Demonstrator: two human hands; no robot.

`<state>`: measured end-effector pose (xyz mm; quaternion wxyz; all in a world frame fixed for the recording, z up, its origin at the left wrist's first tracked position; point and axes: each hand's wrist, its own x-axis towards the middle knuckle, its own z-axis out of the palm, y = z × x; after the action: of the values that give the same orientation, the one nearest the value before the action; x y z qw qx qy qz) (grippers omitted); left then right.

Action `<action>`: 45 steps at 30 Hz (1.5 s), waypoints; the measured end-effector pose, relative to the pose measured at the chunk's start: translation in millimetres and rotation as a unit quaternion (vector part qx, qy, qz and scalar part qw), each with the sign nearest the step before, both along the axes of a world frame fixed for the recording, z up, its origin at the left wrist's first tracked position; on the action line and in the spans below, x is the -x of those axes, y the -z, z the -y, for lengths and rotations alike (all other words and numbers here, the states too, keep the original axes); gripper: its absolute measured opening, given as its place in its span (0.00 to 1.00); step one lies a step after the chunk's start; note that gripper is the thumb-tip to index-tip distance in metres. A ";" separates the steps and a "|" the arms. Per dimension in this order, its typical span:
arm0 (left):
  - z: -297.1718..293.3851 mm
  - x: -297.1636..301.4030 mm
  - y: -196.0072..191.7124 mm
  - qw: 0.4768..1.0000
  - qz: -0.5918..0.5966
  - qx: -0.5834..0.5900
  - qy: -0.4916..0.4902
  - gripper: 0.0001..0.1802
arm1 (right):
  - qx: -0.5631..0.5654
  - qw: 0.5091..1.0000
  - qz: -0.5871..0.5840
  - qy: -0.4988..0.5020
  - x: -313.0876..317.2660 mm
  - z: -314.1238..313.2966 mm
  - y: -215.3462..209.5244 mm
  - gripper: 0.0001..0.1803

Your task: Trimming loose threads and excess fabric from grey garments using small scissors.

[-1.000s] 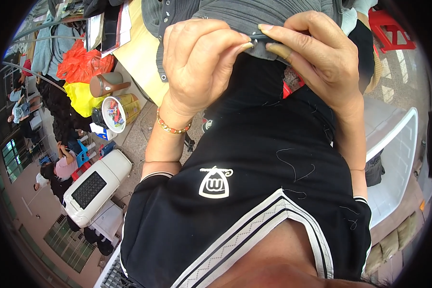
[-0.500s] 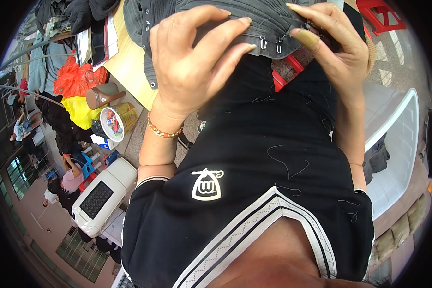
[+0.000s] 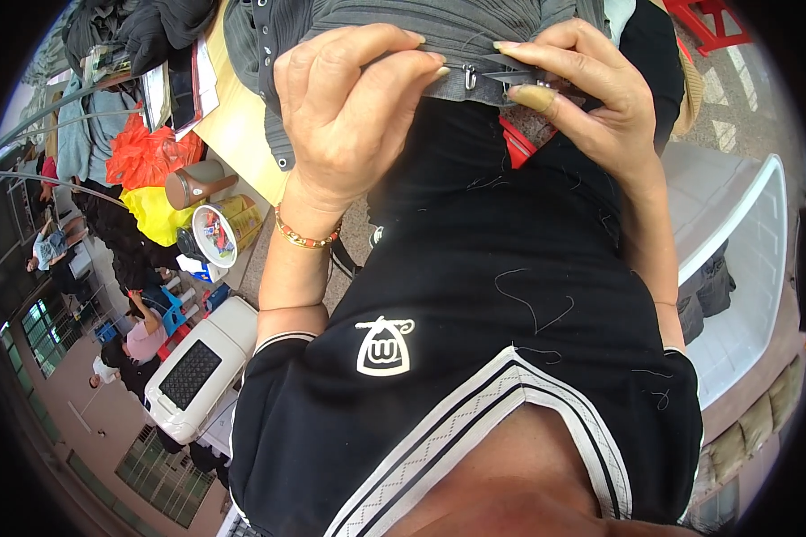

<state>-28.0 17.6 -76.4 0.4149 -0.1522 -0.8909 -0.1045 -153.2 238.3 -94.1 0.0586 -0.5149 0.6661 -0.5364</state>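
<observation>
A dark grey ribbed garment (image 3: 367, 20) lies across the lap and the table edge, at the top of the view. Its edge band carries metal hooks (image 3: 469, 77). My left hand (image 3: 345, 112) is closed, thumb and fingers pinching the band just left of the hooks. In my closed right hand (image 3: 591, 94) are small dark-bladed thread snips (image 3: 508, 68), their tips beside the hooks. The hand covers most of the snips. One hook is partly hidden by the right thumb, which has a yellowish covering.
On the left, a pale wooden table (image 3: 242, 116) holds grey clothes (image 3: 157, 31), a red plastic bag (image 3: 152, 152), a brown cup (image 3: 197, 183) and a tub of small items (image 3: 215, 236). A white bin with grey cloth (image 3: 766, 295) stands right. A red stool (image 3: 707, 25) is at upper right.
My left fingers have drawn together onto the band. My right hand has moved left toward the hooks, and the snips' blades now show. The garment has shifted slightly left.
</observation>
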 end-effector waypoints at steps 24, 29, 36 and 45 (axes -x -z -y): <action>1.8 2.8 11.9 0.999 -0.029 -0.028 0.003 0.14 | 0.047 0.980 -0.191 0.041 -0.4 15.8 -0.3 0.21; 8.1 -3.3 3.6 0.999 0.000 -0.002 -0.042 0.14 | 0.059 0.995 -0.076 0.034 1.2 9.5 -0.2 0.18; 38.9 4.0 18.6 0.985 0.012 -0.166 -0.051 0.10 | 0.065 0.996 -0.020 0.062 9.5 2.5 2.0 0.18; 48.6 13.1 49.8 0.870 0.130 -0.475 0.028 0.08 | 0.060 0.996 -0.029 0.064 3.6 12.4 -6.7 0.21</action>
<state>-41.1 -31.0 -126.2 0.3148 0.0535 -0.7753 -0.5450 -156.8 225.9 -87.4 -0.0255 -0.4892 0.6657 -0.5629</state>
